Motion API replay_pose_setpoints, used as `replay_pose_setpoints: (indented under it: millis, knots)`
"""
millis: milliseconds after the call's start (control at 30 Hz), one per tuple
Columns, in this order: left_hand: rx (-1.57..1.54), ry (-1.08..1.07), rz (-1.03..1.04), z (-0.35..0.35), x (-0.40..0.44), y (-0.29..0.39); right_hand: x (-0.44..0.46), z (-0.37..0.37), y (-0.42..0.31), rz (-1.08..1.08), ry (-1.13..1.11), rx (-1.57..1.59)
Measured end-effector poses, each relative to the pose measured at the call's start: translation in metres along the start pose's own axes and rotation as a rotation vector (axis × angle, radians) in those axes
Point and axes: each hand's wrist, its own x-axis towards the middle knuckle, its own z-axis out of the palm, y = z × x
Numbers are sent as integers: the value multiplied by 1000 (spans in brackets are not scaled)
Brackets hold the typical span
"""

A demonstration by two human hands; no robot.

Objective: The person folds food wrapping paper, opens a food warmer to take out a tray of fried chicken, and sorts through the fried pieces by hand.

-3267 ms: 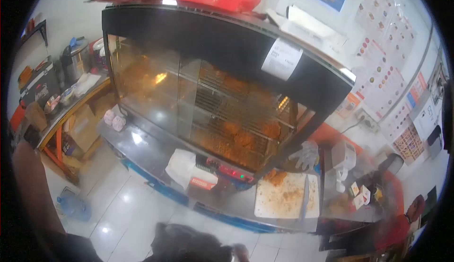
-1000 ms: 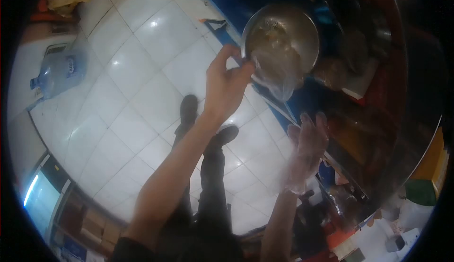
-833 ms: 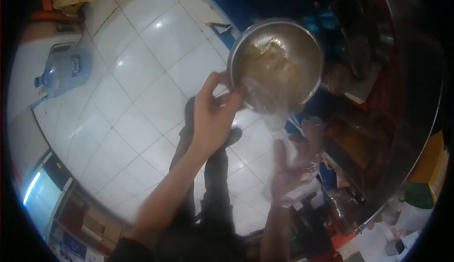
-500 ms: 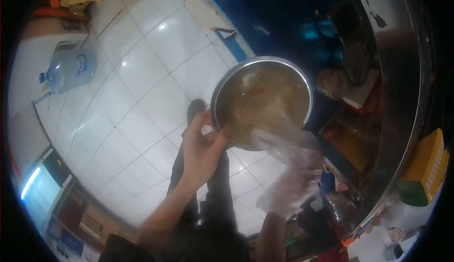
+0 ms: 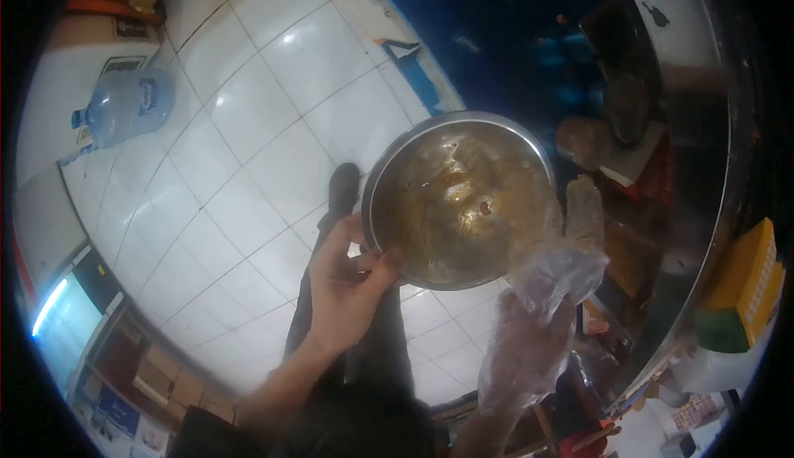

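A round metal bowl hangs above the floor, with wet, shiny, yellowish-brown contents that I cannot identify. My left hand grips its left rim, the thumb on the near edge. My right hand wears a clear, loose plastic glove. It is at the bowl's right rim, with fingers stretched out and apart: some lie outside the wall, and a blurred part reaches over the edge. Whether it presses on the rim is hard to see.
White tiles cover the floor, where a blue water jug lies on its side at left. A dark blue surface is beyond the bowl. At right are a dark curved edge and a yellow-and-green box.
My gloved right hand has come out of the bowl's contents and moved right to the rim, fingers spreading. The bowl has shifted slightly nearer; my left hand still grips it.
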Motion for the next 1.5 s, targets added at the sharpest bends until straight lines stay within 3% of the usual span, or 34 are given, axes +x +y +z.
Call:
replay_pose_setpoints:
  millis: [100, 200, 300, 400, 500, 567, 600, 633, 700, 800, 833, 900, 1033, 1200, 1367, 1433, 1467, 1500]
  knots:
    - [-11, -3, 7, -2, -1, -6, 2, -4, 0, 60, 69, 363]
    - [-30, -9, 9, -1, -1, -6, 1, -4, -2, 100, 68, 520]
    - [-18, -8, -17, -2, 0, -6, -1, -7, -2, 61, 7, 412]
    - [-4, -8, -31, -4, 0, -8, -6, -7, 0, -125, -30, 118]
    - [-22, -15, -48, -4, 1, -7, -10, -5, -5, -16, 33, 351]
    - [-28, -23, -68, -3, 1, -4, -8, -7, -4, -508, -30, -351]
    - [-25, -23, -78, -2, 2, -3, -9, -5, -10, -507, -29, -351]
    - [-22, -23, -87, -1, 2, -2, -11, -3, -20, -207, 48, 64]
    - [-19, -32, -87, -2, 2, -2, -11, -2, -26, 102, 125, 474]
    - [-2, -41, -80, -2, 3, -5, -7, -13, -8, 54, 93, 485]
    - [11, -40, -73, -2, 3, -6, -7, -18, 1, -197, 65, 68]
    - [-11, -39, -70, -1, 2, -7, -10, -11, -7, -440, 37, -353]
    - [52, -39, -81, -9, 2, -20, -16, 2, -25, -271, 98, -271]
    - [68, 13, -93, -2, 3, -20, -17, 1, -23, -521, -32, -323]
    - [131, 33, -7, 6, 2, -13, -1, 5, -34, -852, -359, -437]
    - [180, 5, 4, 14, 4, -5, 4, 6, -35, -890, -474, -476]
    - [190, -7, 52, 16, 6, -4, -2, 6, -28, -828, -420, -599]
    - [216, 19, 43, 22, 7, 2, 1, 6, -23, -865, -466, -511]
